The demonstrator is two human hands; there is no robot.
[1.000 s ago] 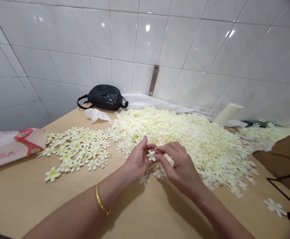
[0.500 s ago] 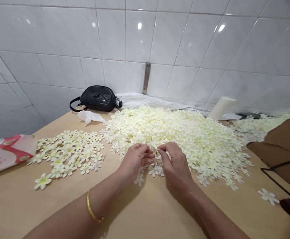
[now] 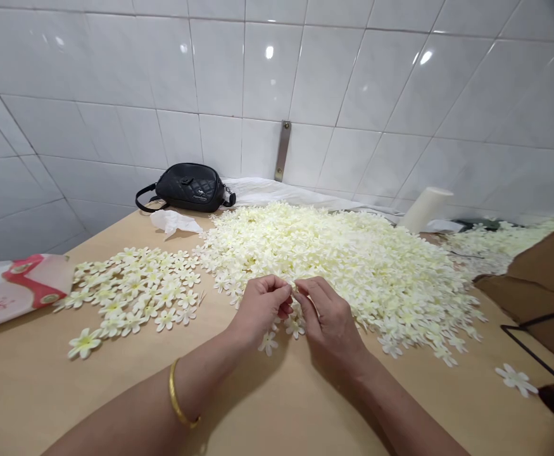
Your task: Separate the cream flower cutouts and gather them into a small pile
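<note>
My left hand [image 3: 263,310] and my right hand [image 3: 327,316] meet at the front edge of a big heap of pale yellow-white artificial flowers [image 3: 324,247]. Thumb and fingers are pinched on both hands, fingertips almost touching each other. Whatever lies between them is too small and too covered to make out. A few loose blossoms [image 3: 268,343] rest on the table just below my left fingers. To the left, a smaller spread of flowers with yellow centres [image 3: 134,288] lies flat on the table [image 3: 277,405].
A black quilted bag [image 3: 190,187] and a crumpled tissue [image 3: 175,221] sit at the back left. A pink-and-white packet [image 3: 20,288] lies at the left edge. Behind the heap leans a white cylinder [image 3: 426,209]. Brown cardboard [image 3: 537,285] stands at right, near a single flower [image 3: 516,380].
My hands have come closer together. The left fingers, looser before, now pinch against the thumb, and the right fingertips have moved slightly left to meet them. The view has shifted a little.
</note>
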